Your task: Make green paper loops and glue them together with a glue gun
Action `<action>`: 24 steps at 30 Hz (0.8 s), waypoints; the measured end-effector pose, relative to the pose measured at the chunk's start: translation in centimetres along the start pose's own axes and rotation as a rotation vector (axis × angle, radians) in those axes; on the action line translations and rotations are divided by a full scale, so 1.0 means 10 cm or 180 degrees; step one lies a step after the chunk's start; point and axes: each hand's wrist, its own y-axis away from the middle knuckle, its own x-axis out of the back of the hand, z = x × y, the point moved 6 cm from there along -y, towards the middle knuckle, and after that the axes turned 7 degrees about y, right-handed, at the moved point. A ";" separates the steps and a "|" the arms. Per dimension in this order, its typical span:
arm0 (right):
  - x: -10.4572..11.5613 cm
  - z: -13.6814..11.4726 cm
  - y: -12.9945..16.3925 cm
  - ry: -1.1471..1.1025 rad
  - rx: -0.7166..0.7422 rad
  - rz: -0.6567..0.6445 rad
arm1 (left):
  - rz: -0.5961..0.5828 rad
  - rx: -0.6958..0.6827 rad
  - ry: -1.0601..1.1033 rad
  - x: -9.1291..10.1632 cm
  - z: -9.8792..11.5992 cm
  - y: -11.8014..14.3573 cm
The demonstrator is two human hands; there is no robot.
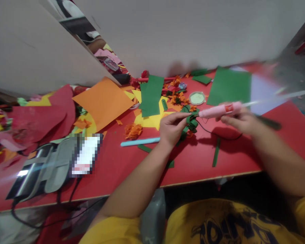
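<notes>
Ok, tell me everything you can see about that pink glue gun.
The pink glue gun is a slim plastic body with a small red patch on its side. It lies nearly level above the red table, held in the right hand. A pale glue stick juts from its back end, blurred by motion. Its tip points left, at the folded green paper piece pinched in the left hand. A thin black cord trails beneath it.

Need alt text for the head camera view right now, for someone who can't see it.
A person's right hand aims a pink glue gun at a folded green paper piece pinched in the left hand, above a red table strewn with paper sheets, orange paper flowers and a light blue stick.
</notes>
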 end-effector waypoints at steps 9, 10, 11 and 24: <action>-0.01 -0.15 0.02 0.0243 0.0405 0.0086 | 0.0002 -0.0097 -0.0092 0.01 0.07 0.00; -0.02 -0.16 0.03 0.0242 0.0418 0.0087 | 0.0000 -0.0105 -0.0098 0.01 0.08 0.00; -0.02 -0.17 0.03 0.0234 0.0420 0.0080 | -0.0002 -0.0113 -0.0100 0.01 0.09 0.00; -0.03 -0.23 0.05 0.0275 0.0406 0.0197 | 0.0017 -0.0303 -0.0131 0.03 0.13 0.01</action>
